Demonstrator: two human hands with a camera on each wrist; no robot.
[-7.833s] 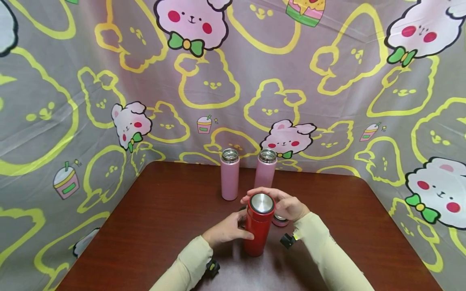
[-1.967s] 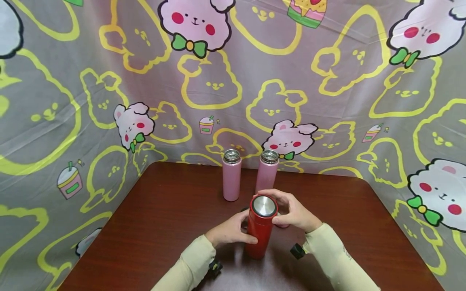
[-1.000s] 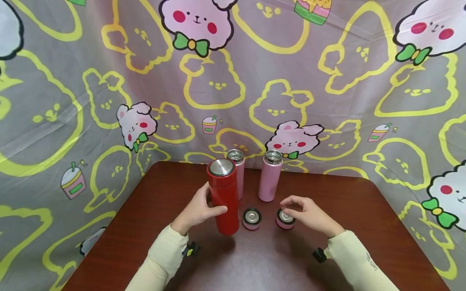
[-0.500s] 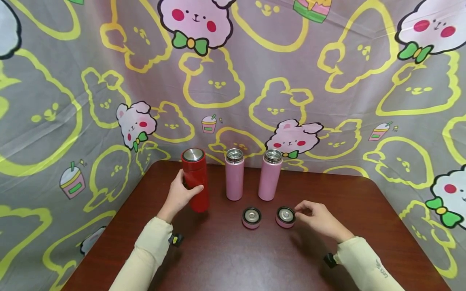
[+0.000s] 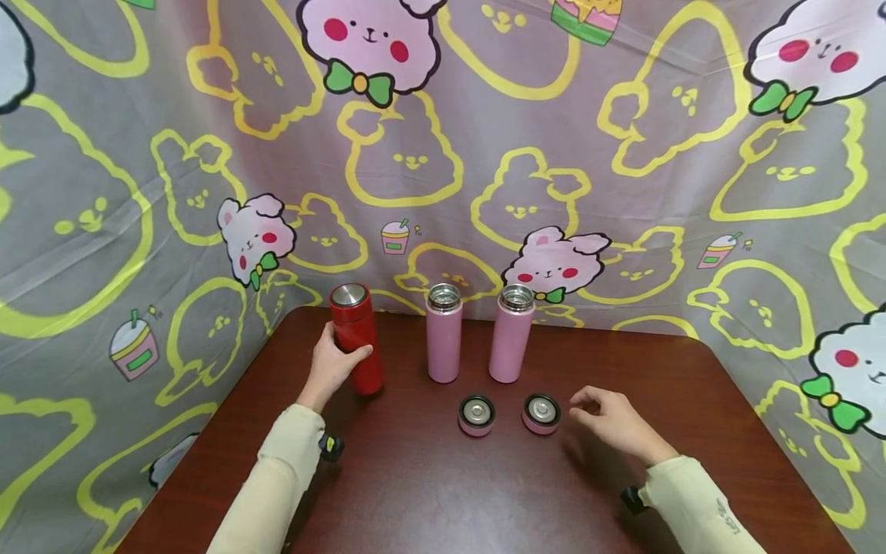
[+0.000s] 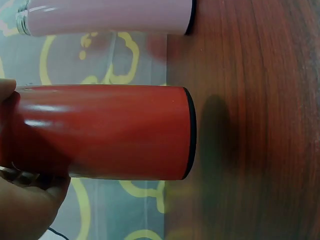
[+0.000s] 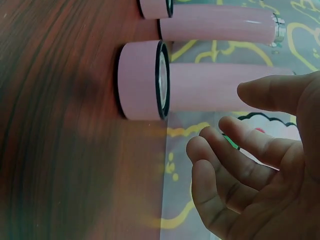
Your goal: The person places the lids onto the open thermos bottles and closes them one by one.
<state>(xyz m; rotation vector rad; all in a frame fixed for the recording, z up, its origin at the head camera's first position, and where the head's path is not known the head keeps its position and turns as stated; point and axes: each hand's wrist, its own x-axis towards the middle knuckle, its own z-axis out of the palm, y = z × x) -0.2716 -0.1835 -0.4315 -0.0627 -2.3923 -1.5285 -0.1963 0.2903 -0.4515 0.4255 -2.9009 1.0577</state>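
Observation:
My left hand (image 5: pixel 332 366) grips a red thermos (image 5: pixel 358 338) with a steel-topped cap at the back left. In the left wrist view the thermos (image 6: pixel 110 132) is upright, its black base slightly above the table with a shadow beneath. Two pink thermoses without lids, a left one (image 5: pixel 444 342) and a right one (image 5: pixel 511 345), stand in the middle back. Before them lie two pink lids, inner side up: a left lid (image 5: pixel 477 416) and a right lid (image 5: pixel 541 415). Right of that lid hovers my right hand (image 5: pixel 609 415), fingers loosely bent, holding nothing.
The dark red-brown wooden table (image 5: pixel 429 492) is bounded at the back and sides by a grey cartoon-print cloth (image 5: pixel 415 138). A small black device (image 5: pixel 332 446) is strapped at each wrist.
My left hand has carried the red thermos from the front middle to the back left. My right hand let go of it and moved right, past the right lid, which is now uncovered.

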